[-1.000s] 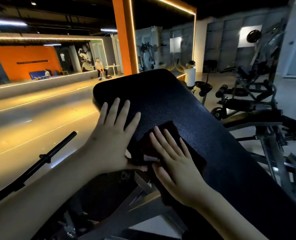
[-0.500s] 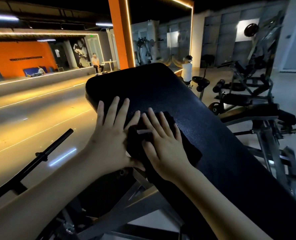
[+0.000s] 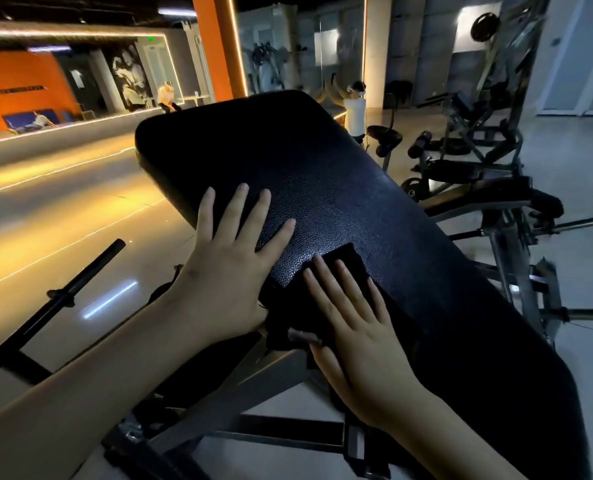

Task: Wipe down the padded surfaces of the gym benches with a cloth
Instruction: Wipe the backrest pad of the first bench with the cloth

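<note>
Two hands lie flat, left hand (image 3: 231,271) on one bench pad (image 3: 340,188), right hand (image 3: 353,327) on one cloth (image 3: 343,261).

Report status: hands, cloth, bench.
Left hand flat on black textured padded bench. Right hand flat, pressing dark folded cloth onto pad. Nothing in the wiping path.

Commercial gym, indoors. A black padded bench (image 3: 340,202) on a steel frame is seen up front, tilted. A barbell bar (image 3: 63,306) is seen low at the left. More weight machines (image 3: 478,133) are lined up at the right, with foam roller pads (image 3: 423,142) and a weight plate (image 3: 482,26) mounted high. A glossy floor (image 3: 63,209), an orange pillar (image 3: 218,46) and strip lights (image 3: 63,32) are seen behind. A person in a white shirt (image 3: 354,110) is seen in the background.
</note>
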`<state>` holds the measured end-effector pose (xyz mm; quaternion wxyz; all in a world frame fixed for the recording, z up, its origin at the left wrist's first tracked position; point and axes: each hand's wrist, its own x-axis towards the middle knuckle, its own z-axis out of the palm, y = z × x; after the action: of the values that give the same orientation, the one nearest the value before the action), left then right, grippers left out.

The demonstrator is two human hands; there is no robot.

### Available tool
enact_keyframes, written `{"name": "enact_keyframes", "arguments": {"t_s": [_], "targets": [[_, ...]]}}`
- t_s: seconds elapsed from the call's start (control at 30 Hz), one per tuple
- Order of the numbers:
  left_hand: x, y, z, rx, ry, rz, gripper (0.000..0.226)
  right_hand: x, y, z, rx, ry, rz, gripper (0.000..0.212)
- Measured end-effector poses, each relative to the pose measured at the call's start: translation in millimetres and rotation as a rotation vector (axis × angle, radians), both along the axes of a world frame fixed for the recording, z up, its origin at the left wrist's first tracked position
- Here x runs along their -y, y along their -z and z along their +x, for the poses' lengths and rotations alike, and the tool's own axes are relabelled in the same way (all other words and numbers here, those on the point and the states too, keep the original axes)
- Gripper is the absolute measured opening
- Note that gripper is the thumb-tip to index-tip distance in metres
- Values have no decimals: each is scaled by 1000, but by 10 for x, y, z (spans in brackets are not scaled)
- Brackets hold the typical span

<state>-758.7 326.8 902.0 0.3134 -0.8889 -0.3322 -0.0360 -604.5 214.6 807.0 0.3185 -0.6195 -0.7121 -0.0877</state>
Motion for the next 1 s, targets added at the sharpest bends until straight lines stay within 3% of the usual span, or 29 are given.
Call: {"name": "enact_keyframes", "arguments": {"t_s": [0.07, 0.27, 0.37, 0.77, 1.0], "targets": [[-23, -8, -15, 29, 32, 1, 102, -121, -108, -35, -53, 9, 1, 67], [-4, -67, 0, 55, -28, -37, 117, -557, -449, 14, -142, -10, -58, 69], [10, -84, 19, -14, -90, -8, 121, -512, -438, 29, -134, -24, -68, 69], [100, 13, 61, -6, 17, 0, 129, 414, 334, 89, 21, 85, -58, 76], [66, 33, 85, -36, -21, 35, 115, -135, -121, 19, -178, 80, -50, 67]]}}
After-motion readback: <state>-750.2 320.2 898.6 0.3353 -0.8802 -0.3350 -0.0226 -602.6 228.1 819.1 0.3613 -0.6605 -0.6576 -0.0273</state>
